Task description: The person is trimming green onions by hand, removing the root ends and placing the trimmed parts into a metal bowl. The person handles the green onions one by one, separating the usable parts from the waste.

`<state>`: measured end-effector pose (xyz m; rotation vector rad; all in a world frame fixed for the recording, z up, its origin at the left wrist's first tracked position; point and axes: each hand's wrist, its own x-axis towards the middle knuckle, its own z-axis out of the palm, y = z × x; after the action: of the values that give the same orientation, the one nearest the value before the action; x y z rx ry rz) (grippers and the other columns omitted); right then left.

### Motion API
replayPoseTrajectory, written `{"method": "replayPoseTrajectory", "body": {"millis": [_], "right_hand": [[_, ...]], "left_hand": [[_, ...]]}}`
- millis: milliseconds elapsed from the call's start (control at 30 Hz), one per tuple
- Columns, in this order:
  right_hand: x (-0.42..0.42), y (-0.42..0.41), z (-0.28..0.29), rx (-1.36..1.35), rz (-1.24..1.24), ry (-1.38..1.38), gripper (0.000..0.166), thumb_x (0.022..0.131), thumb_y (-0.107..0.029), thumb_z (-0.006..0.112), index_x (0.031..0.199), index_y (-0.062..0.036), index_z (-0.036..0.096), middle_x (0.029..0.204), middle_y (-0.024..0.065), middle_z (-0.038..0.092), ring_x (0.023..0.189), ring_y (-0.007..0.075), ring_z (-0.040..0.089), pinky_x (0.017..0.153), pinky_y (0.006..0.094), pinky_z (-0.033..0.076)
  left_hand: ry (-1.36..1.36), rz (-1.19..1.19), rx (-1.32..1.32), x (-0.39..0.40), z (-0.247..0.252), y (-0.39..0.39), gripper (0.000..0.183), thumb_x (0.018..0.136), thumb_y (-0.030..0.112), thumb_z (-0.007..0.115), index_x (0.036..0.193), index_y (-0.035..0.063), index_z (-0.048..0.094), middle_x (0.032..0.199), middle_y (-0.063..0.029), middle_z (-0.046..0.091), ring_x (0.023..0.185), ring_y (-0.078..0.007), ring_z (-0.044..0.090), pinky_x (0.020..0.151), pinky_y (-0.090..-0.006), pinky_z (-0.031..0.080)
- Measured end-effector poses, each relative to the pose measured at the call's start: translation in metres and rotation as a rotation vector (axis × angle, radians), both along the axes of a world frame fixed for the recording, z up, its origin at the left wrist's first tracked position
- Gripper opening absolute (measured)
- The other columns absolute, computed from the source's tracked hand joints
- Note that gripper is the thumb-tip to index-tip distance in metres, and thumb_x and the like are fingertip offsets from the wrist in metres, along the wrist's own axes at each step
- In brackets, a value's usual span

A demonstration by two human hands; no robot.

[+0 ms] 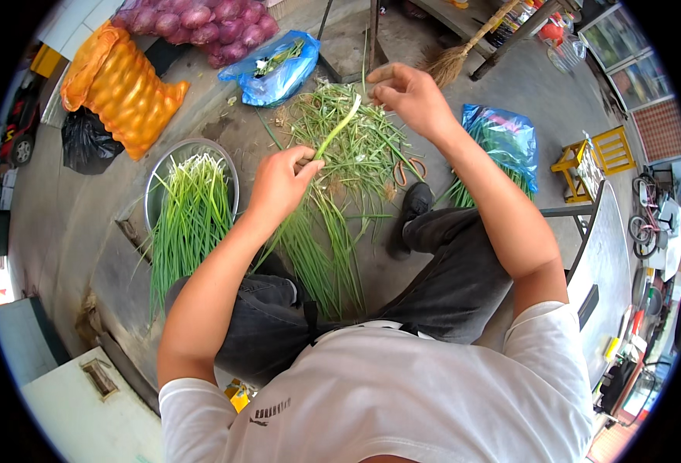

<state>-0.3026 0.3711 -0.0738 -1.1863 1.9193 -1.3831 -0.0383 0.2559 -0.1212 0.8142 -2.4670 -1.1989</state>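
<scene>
My left hand (282,176) pinches a spring onion stalk (340,128), its pale root end pointing up and away to the right. Below that hand, long green leaves (317,254) spread between my legs; which belong to the held stalk is unclear. My right hand (407,95) is raised beyond the stalk's tip, fingers bent. A thin green strip (365,55) stands at its fingertips; whether they grip it cannot be told. Under both hands lies a heap of onion trimmings (346,139). To the left, a metal basin (150,202) holds many spring onions (193,214), leaves hanging over its rim.
Orange-handled scissors (401,172) lie beside my shoe (416,201). Bagged spring onions (499,144) rest at right, near a yellow stool (574,168). A blue plastic bag (282,72), an orange mesh sack (126,89), red onions (201,26) and a broom (447,61) stand beyond.
</scene>
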Motion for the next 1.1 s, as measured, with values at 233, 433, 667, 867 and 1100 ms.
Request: {"method": "replayPoseTrajectory", "body": {"millis": [233,433,667,867,1100], "right_hand": [[0.021,-0.005,0.008,0.066,0.04,-0.206,0.026,0.101,-0.017,0.062,0.112,0.0045,0.072,0.095,0.0101,0.077,0.086,0.015,0.073,0.08,0.0313,0.058],[0.011,0.008,-0.012,0.025,0.033,0.036,0.034,0.093,-0.038,0.08,0.103,-0.0054,0.079,0.083,0.0118,0.075,0.078,0.0175,0.072,0.072,0.0364,0.057],[0.045,-0.018,-0.009,-0.231,0.04,0.172,0.021,0.081,-0.018,0.079,0.09,-0.0008,0.073,0.082,0.0213,0.072,0.078,0.0369,0.071,0.071,0.0463,0.054],[0.044,-0.011,-0.019,-0.214,0.055,0.181,0.023,0.1,-0.022,0.068,0.098,0.0002,0.068,0.079,0.012,0.068,0.072,0.021,0.065,0.07,0.0383,0.053],[0.038,-0.007,-0.012,0.011,0.088,0.061,0.039,0.107,-0.032,0.058,0.087,0.0016,0.061,0.077,0.0093,0.069,0.068,0.0141,0.066,0.067,0.0366,0.053]], "left_hand": [[-0.013,0.041,-0.024,0.006,0.004,-0.001,0.027,0.092,0.023,0.081,0.105,0.0002,0.075,0.09,-0.0179,0.076,0.075,-0.0303,0.074,0.068,-0.0405,0.055],[0.072,-0.026,-0.166,-0.002,-0.001,0.008,0.028,0.092,0.02,0.081,0.109,-0.0009,0.075,0.093,-0.0186,0.076,0.08,-0.0302,0.072,0.072,-0.0395,0.055],[-0.062,0.112,0.001,0.026,-0.008,0.006,0.026,0.098,0.014,0.075,0.114,-0.0061,0.071,0.082,-0.0131,0.071,0.07,-0.0163,0.068,0.063,-0.0368,0.053],[0.064,0.069,-0.071,0.029,0.01,-0.005,0.023,0.098,0.018,0.074,0.106,-0.0027,0.074,0.086,-0.0081,0.075,0.077,-0.0144,0.067,0.072,-0.0334,0.053],[0.351,0.304,0.425,0.08,0.038,-0.068,0.029,0.105,0.026,0.068,0.121,0.0027,0.073,0.106,-0.0071,0.077,0.097,-0.0151,0.071,0.081,-0.0322,0.057]]}}
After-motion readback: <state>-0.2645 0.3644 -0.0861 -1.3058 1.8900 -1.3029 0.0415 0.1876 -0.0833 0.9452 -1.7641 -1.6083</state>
